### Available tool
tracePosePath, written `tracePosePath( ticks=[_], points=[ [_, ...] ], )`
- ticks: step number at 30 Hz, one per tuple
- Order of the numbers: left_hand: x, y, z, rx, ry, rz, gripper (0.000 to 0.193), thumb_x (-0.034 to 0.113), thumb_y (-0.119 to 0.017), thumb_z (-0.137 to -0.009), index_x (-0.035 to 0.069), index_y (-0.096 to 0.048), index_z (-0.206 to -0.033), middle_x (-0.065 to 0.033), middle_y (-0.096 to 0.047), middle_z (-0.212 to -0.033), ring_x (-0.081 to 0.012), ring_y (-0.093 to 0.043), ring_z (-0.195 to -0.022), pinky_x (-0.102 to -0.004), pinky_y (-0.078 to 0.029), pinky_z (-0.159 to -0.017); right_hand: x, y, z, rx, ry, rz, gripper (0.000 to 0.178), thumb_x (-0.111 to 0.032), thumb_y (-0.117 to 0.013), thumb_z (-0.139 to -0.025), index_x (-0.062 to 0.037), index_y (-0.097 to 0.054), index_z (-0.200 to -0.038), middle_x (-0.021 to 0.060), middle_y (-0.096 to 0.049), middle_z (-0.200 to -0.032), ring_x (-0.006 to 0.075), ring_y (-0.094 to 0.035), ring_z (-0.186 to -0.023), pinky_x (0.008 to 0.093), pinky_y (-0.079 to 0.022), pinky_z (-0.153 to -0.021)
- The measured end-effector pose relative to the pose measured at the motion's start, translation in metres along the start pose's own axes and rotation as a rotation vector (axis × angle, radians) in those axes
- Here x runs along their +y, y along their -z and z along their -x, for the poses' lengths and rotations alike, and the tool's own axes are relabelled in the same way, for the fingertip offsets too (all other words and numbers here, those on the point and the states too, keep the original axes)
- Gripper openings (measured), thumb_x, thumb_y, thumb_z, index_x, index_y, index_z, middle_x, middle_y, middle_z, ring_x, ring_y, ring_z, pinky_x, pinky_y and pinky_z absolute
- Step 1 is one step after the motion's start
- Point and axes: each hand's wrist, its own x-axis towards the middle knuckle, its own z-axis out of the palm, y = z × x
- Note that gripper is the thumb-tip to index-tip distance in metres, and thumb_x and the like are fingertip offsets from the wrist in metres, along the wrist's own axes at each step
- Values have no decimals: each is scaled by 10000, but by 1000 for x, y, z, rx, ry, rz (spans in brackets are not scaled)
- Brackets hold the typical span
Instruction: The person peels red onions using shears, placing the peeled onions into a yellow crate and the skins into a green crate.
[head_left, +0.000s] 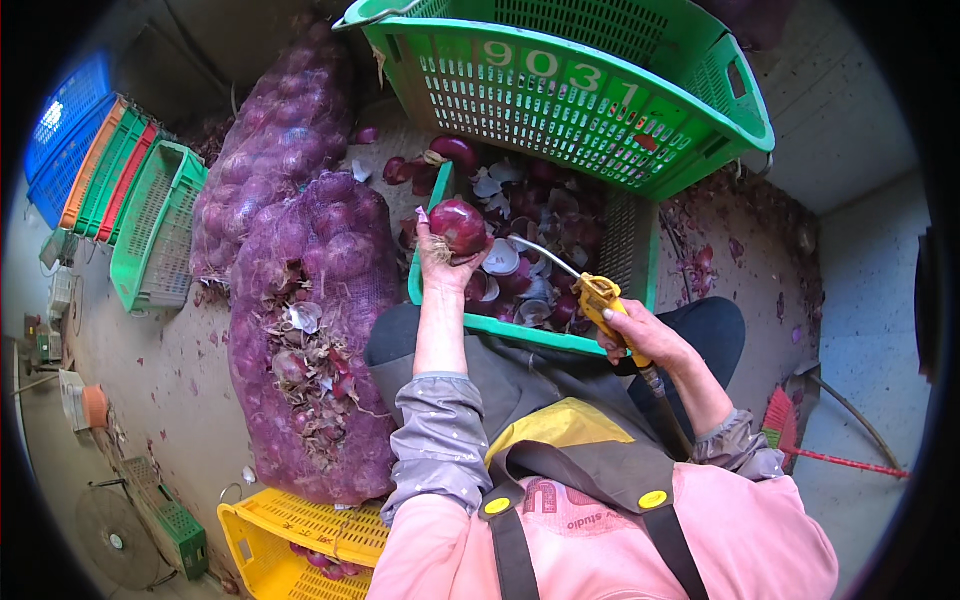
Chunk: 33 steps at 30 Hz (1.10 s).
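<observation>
A red onion (459, 227) with a tuft of roots at its base rests in my left hand (445, 264), the fingers curled round it. My right hand (640, 335) grips a yellow air blow gun (600, 297) with a hose running down from its handle. The gun's thin bent metal nozzle (540, 250) points at the onion, its tip a short way off to the right. Below both hands is a green crate (560, 335) holding loose onion skins and several onions. Whether the trigger is pressed I cannot tell.
A large green crate (560, 110) stands tilted just beyond. Full purple mesh sacks (345, 240) of onions stand on the left, the nearer topped with dry scraps. A yellow crate (300, 515) sits at the lower left, stacked crates (160, 225) at the far left, a red broom (782, 420) at right.
</observation>
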Motion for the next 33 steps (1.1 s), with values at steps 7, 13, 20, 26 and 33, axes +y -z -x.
tracePosePath(
  ticks=[7,13,20,26,33],
  points=[
    [4,25,-23,-367,281,74,676,604,-552,-703,33,-511,-1062,-157,-556,-975,-375,-554,-817,-481,-522,-590,0,1,2,126,46,103,310,-331,-438,-891,-22,-464,-887,26,-470,-615,97,-474,-503,254,-452,-493],
    [-4,20,-14,-600,329,192,559,534,-513,-761,83,-495,-1090,-146,-523,-1034,-374,-489,-966,-521,-507,-639,1,2,9,-87,-33,-168,342,-359,-436,-896,-22,-461,-846,45,-494,-637,98,-480,-505,261,-460,-504],
    [-6,26,-14,-755,372,207,545,519,-490,-785,87,-482,-1118,-139,-505,-1082,-399,-456,-1017,-564,-495,-670,-4,1,13,-137,-57,-243,353,-372,-448,-893,-20,-461,-872,41,-477,-634,89,-444,-493,253,-445,-511],
    [-5,35,-19,-646,259,-105,610,575,-531,-747,84,-490,-1107,-135,-567,-991,-357,-560,-911,-539,-512,-637,-8,-9,12,-106,-85,-204,315,-342,-438,-900,-28,-465,-899,34,-474,-637,82,-425,-494,247,-420,-492],
    [-12,20,-22,-173,-15,-139,564,517,-667,-679,189,-496,-1106,-69,-556,-1030,-265,-582,-874,-461,-527,-614,-1,-52,7,234,269,569,348,-236,-513,-838,-19,-446,-1101,228,-567,-734,396,-571,-703,424,-445,-654]
  ],
)
